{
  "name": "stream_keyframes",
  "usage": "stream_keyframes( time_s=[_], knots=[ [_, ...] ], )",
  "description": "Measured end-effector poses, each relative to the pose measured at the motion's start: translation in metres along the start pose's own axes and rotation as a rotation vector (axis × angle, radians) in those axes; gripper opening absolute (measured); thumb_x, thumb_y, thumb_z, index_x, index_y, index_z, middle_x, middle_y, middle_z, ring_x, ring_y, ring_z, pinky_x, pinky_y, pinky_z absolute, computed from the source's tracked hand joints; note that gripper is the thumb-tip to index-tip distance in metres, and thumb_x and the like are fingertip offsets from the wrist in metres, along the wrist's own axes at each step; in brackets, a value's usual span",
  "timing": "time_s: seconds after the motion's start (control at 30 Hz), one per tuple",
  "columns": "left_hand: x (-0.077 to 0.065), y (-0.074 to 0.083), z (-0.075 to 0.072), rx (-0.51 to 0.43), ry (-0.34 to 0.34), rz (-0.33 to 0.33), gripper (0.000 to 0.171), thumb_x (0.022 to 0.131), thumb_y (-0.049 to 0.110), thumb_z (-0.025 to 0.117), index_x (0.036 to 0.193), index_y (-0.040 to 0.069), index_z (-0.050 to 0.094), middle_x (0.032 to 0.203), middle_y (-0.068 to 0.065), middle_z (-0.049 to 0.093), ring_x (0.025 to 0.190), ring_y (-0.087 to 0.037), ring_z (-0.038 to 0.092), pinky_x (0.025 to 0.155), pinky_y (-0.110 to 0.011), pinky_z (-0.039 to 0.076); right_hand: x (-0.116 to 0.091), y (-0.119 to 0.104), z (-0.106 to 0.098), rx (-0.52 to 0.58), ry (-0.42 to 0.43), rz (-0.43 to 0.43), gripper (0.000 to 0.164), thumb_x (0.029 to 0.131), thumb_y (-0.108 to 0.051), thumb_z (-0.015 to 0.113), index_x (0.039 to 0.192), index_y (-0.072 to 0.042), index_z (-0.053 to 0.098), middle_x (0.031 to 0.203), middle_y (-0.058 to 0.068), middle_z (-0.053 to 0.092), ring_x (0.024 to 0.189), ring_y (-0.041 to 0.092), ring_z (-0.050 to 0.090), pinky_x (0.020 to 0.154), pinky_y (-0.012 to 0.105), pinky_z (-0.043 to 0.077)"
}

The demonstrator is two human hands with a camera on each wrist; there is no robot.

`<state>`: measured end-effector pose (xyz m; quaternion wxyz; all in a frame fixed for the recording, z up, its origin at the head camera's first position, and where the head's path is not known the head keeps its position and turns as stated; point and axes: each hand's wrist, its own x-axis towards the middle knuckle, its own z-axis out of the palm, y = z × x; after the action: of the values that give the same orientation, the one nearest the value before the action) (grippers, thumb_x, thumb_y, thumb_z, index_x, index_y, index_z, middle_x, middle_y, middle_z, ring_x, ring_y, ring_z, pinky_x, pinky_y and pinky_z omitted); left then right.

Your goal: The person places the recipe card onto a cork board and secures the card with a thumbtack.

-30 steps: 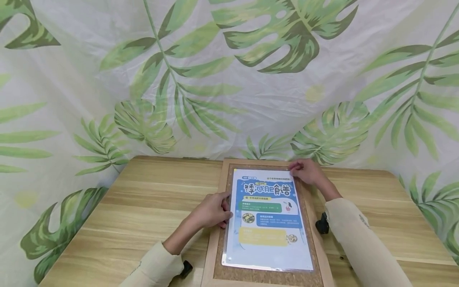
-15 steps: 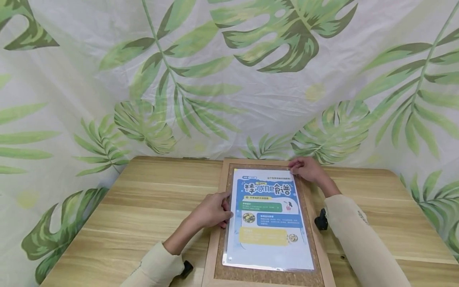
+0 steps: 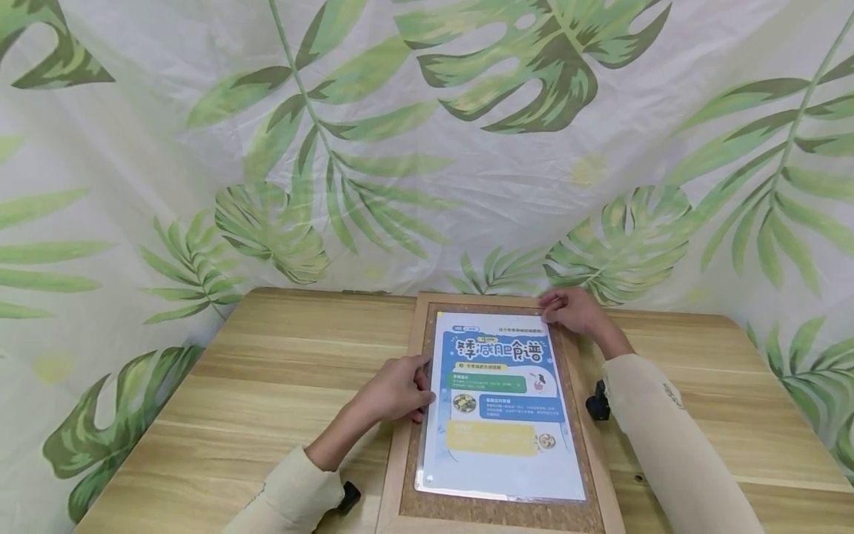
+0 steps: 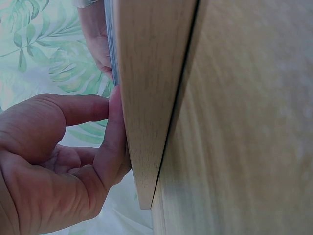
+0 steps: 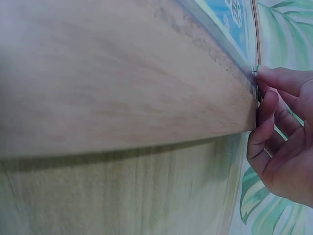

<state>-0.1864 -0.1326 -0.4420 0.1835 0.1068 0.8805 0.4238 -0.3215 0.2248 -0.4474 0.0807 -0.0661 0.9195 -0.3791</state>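
We judge the pinning to be partly done: the printed sheet [image 3: 503, 406] lies flat and roughly straight on the cork board [image 3: 500, 512], inside its wooden frame [image 3: 400, 452], with a small yellow pin [image 3: 439, 314] apparently set at the upper left corner. The upper right corner seems to be the step in hand. There our right hand [image 3: 575, 310] appears to pinch a tiny green pin [image 5: 258, 68], its other fingers curled by the frame's edge. Our left hand [image 3: 396, 389] is bent, fingertips at the sheet's left edge; we cannot tell whether they pinch it or only press. Whether the two lower corners are fastened is too small to tell; if not, they are what is left. Counting up, we see one sheet, one framed cork board, one yellow pin, one green pin, two hands, two black wrist devices [image 3: 598, 401], one wooden tabletop [image 3: 200, 445] and leaf-patterned cloth [image 3: 373, 222] behind.
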Motion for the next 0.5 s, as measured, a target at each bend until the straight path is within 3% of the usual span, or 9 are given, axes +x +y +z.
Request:
stream_keyframes(
  time_s=[0.37, 0.5],
  knots=[
    [0.002, -0.0002, 0.0003, 0.019, 0.002, -0.002, 0.076, 0.096, -0.002, 0.073, 0.162, -0.008, 0.037, 0.087, -0.01, 0.064, 0.059, -0.016, 0.067, 0.055, -0.031, 0.064, 0.0009, -0.0032, 0.0019, -0.022, 0.021, 0.024, 0.03, 0.1, -0.008, 0.071, 0.13, 0.001, 0.071, 0.115, 0.02, 0.074, 0.107, 0.033, 0.068, 0.092, 0.039, 0.055],
    [0.0023, -0.0003, 0.0007, 0.023, -0.002, -0.002, 0.076, 0.096, -0.002, 0.073, 0.163, -0.008, 0.036, 0.086, -0.01, 0.065, 0.058, -0.015, 0.067, 0.054, -0.031, 0.063, 0.0002, -0.0032, 0.0037, -0.03, 0.037, 0.026, 0.029, 0.1, -0.007, 0.071, 0.128, 0.001, 0.072, 0.115, 0.021, 0.075, 0.106, 0.033, 0.069, 0.092, 0.039, 0.054]
  ],
)
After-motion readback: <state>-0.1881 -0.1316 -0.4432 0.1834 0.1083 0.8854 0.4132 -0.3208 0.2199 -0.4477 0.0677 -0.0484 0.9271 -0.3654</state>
